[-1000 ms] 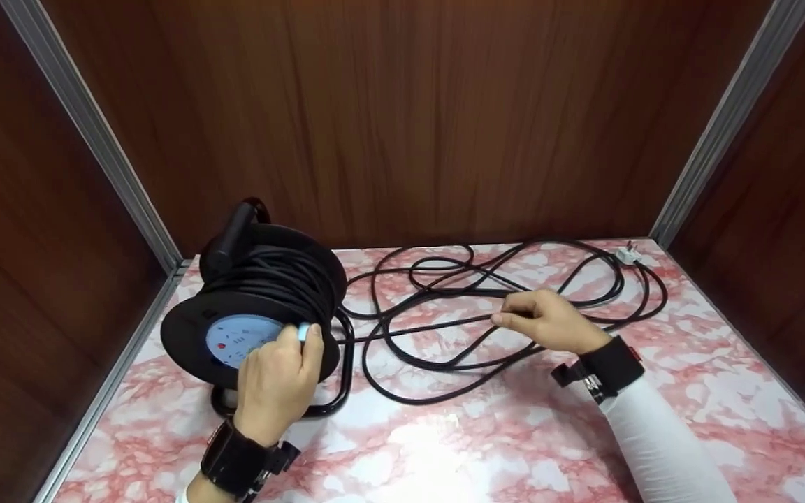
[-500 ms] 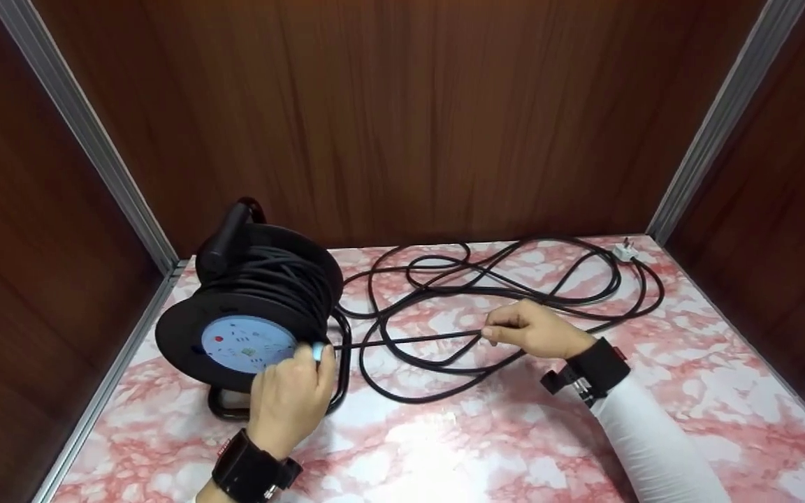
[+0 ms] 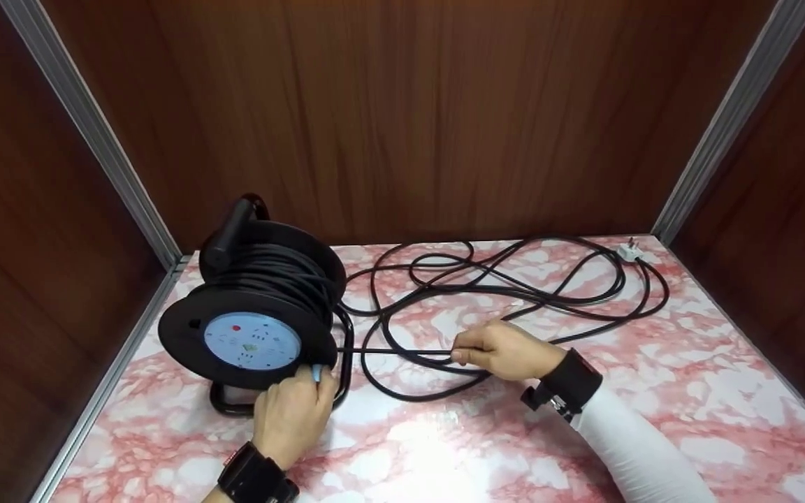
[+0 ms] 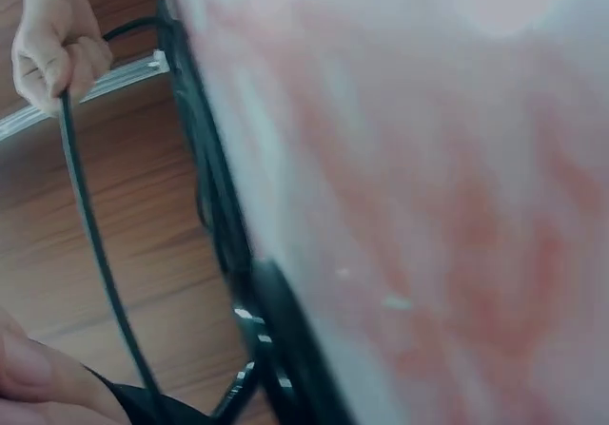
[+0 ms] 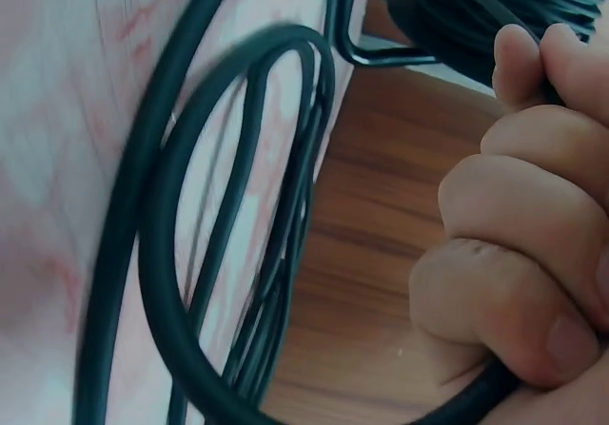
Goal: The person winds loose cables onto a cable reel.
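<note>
A black cable reel (image 3: 182, 342) with a pale blue socket face stands on the left, and black cable is wound around its drum. My left hand (image 3: 292, 416) grips the light blue knob (image 3: 316, 372) near the lower right rim of the reel's front disc; its fingers mostly hide the knob. Right of the reel, my right hand (image 3: 504, 351) holds the cable (image 3: 395, 351), which runs straight from the drum to thumb and fingers. The right wrist view shows those fingers curled around the cable (image 5: 162, 244), which hangs in a loop below them.
Loose cable loops (image 3: 444, 288) spread over the marbled pink and white table (image 3: 388, 447). They end at a white plug (image 3: 629, 251) near the back right corner. Brown wood panels (image 3: 409, 126) enclose the back and sides. A black tube frame (image 3: 231, 407) supports the reel.
My left hand has carried the knob downward, and the reel's face has turned clockwise. My right hand has moved left, closer to the reel and the table's front, still holding the cable.
</note>
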